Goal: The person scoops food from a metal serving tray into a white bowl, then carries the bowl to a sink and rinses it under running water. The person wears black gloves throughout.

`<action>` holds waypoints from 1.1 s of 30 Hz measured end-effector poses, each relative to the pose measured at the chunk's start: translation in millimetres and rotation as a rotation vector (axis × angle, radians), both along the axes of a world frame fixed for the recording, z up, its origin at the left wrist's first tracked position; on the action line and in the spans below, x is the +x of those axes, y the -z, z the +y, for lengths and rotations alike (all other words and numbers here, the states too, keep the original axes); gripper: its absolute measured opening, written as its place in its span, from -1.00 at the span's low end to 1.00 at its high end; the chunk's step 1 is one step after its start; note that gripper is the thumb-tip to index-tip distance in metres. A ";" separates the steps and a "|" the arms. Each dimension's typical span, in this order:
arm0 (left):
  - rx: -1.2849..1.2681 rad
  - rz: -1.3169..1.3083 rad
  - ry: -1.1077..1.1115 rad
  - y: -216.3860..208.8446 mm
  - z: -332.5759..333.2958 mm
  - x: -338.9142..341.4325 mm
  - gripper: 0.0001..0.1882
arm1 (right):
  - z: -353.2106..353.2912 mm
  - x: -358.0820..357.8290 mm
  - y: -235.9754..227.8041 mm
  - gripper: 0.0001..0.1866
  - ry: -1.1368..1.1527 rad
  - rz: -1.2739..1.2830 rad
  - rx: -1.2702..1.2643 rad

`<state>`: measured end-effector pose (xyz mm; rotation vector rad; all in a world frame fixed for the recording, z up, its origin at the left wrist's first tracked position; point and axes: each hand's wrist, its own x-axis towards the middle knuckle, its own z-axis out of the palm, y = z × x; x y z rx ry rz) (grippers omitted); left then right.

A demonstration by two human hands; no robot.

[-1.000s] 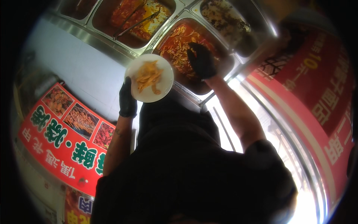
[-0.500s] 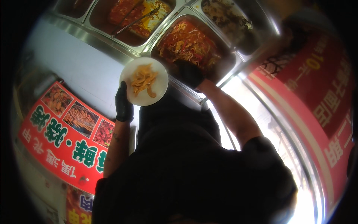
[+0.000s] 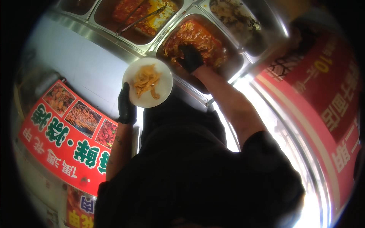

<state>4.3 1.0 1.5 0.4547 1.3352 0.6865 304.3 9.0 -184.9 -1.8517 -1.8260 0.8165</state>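
Observation:
My left hand, in a black glove, is closed on the rim of a round white plate. The plate carries a small heap of yellowish-brown food strips. My right hand, also black-gloved, reaches down into a deep metal pan of shredded food in red sauce. Its thumb stands apart from the other fingers, and their tips are partly lost against the food. I see nothing held in it. The plate is beside the pan's near left corner.
Left of that pan, another pan of red and yellow food has metal tongs in it. A third pan of dark food lies beyond. Red printed signs hang left and right; a pale counter panel lies far left.
My right hand has moved up and slightly left, from the pan's near edge to over the shredded food, and its thumb now shows apart. The left hand and plate have hardly moved.

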 end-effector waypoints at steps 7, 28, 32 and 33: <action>0.045 0.022 0.055 -3.1 0.7 -3.7 -0.35 | 18.1 9.3 -7.2 -0.43 0.106 0.469 -0.447; 0.029 0.002 0.023 -6.1 -2.8 -3.2 -0.35 | -42.9 92.3 -7.9 -0.56 0.349 0.271 -0.333; 0.041 0.009 0.041 -7.0 -3.5 -4.9 -0.35 | -40.1 65.5 -31.6 -0.63 -0.161 0.072 -0.604; 0.047 0.026 0.057 -7.6 -3.9 -5.5 -0.34 | -35.7 58.7 -39.5 -0.64 -0.369 -0.052 -0.602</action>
